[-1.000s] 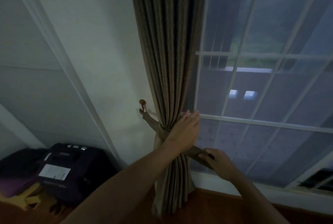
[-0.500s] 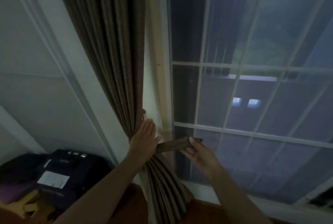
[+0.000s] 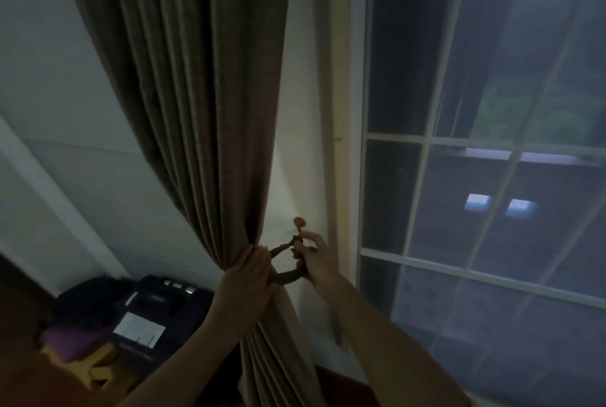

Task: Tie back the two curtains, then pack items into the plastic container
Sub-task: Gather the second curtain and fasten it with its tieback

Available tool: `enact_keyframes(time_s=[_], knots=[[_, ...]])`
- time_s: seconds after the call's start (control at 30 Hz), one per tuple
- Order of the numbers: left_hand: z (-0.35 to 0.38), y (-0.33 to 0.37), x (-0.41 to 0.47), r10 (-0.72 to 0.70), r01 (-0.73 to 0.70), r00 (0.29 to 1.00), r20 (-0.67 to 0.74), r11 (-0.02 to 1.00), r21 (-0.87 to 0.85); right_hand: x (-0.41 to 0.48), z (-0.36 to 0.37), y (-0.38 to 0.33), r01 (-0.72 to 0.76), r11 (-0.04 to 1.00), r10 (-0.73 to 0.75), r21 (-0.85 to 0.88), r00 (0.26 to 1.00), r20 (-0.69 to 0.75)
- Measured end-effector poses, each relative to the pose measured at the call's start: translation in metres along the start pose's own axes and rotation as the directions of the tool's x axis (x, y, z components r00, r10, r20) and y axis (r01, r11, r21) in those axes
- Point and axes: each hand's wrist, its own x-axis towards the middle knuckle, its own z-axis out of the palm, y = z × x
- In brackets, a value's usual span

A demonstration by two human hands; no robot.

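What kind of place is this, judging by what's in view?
Most likely a room in a home: a pleated brown curtain hangs beside a tall paned window, a tieback runs to a wall hook, and a dark printer-like machine sits low in the corner.

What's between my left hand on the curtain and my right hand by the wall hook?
The brown tieback loops from left hand to right hand, pale wall behind it; head view.

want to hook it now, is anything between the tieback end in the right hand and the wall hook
Nothing visible does. The right hand pinches the tieback end just under the wall hook, and the left hand holds the curtain bunched off to its left.
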Motion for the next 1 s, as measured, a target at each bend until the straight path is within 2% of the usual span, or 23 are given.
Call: enact_keyframes(time_s=[0.13,0.3,0.47,0.5,0.53,0.6,0.67,0.7,0.73,0.77,0.8,0.83,0.9,0.93,0.97,1.0], knots=[[0.000,-0.002,0.000,0.029,-0.026,0.999,-0.043,0.997,0.069,0.016,0.003,0.002,0.049,0.996,-0.049,-0.081,0.999,0.009],[0.002,-0.001,0.000,0.003,0.001,0.999,-0.046,0.996,0.092,0.040,0.002,0.025,0.060,0.986,-0.072,-0.158,0.995,-0.075],[0.007,0.003,0.000,0.038,-0.037,0.998,-0.046,0.999,0.015,0.048,0.001,0.031,0.101,0.966,-0.121,-0.240,0.990,-0.068],[0.007,0.004,0.000,0.047,-0.046,0.998,-0.040,0.999,0.010,0.048,0.000,0.027,0.147,0.927,-0.173,-0.344,0.984,-0.046],[0.007,0.004,0.000,0.061,-0.061,0.997,-0.043,0.998,0.018,0.049,-0.001,0.024,0.209,0.839,-0.239,-0.502,0.971,0.004],[0.007,0.005,0.002,0.110,-0.106,0.991,-0.076,0.993,0.052,0.053,-0.004,0.020,0.285,0.554,-0.315,-0.782,0.941,0.120],[0.005,0.008,0.004,0.141,-0.136,0.988,-0.062,0.988,0.072,0.059,-0.004,0.017,0.297,0.341,-0.293,-0.892,0.935,0.200],[0.004,0.011,0.005,0.148,-0.145,0.988,-0.045,0.987,0.065,0.060,-0.004,0.015,0.292,0.282,-0.260,-0.914,0.940,0.220],[0.003,0.014,0.005,0.154,-0.152,0.987,-0.037,0.987,0.059,0.060,-0.004,0.012,0.281,0.265,-0.217,-0.923,0.950,0.226],[0.001,0.018,0.005,0.159,-0.157,0.986,-0.042,0.986,0.058,0.058,-0.004,0.008,0.270,0.297,-0.182,-0.916,0.957,0.224],[0.000,0.021,0.004,0.161,-0.158,0.985,-0.055,0.986,0.061,0.056,-0.007,0.006,0.255,0.392,-0.162,-0.884,0.965,0.207],[-0.002,0.023,0.003,0.162,-0.158,0.984,-0.068,0.986,0.059,0.051,-0.010,0.006,0.226,0.552,-0.151,-0.803,0.974,0.170],[-0.005,0.025,0.000,0.152,-0.151,0.985,-0.084,0.988,0.022,0.034,-0.018,0.010,0.051,0.896,-0.020,-0.440,0.997,0.075],[-0.007,0.025,-0.002,0.149,-0.149,0.985,-0.090,0.989,0.003,0.025,-0.024,0.013,-0.089,0.976,0.103,-0.201,0.993,0.061],[-0.010,0.026,-0.003,0.156,-0.158,0.981,-0.112,0.987,-0.010,0.017,-0.031,0.017,-0.226,0.974,0.223,0.023,0.970,0.097],[-0.012,0.028,-0.006,0.173,-0.178,0.974,-0.149,0.984,-0.023,0.009,-0.038,0.020,-0.333,0.923,0.305,0.193,0.939,0.161]])
